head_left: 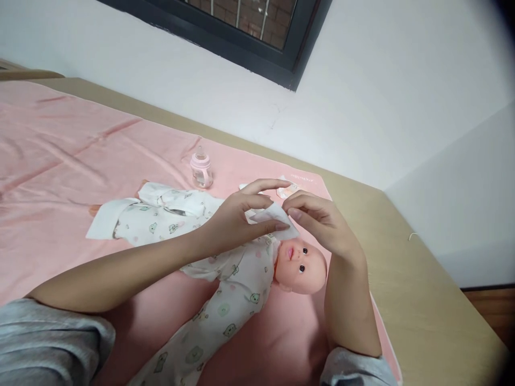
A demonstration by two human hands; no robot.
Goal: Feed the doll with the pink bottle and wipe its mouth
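Over the chest and chin of a baby doll [301, 265], both hands are at a folded white tissue [274, 215]. My left hand [239, 217] grips it between thumb and fingers, its index finger stretched out above. At the tissue's right edge, my right hand [322, 222] is closed, thumb and fingertips pinched together on it. Lying on its back, the doll has its head to the right and wears a white outfit [233, 300] with green animal prints. My hands and left forearm hide part of its torso.
A pink-topped baby bottle [201, 169] stands beyond the doll's legs. Behind my hands lies a small printed packet [286, 188], partly covered. A pink blanket [72, 145] covers much of the wooden table [406, 279]. A white wall [362, 96] with a dark-framed window [241, 37] rises behind.
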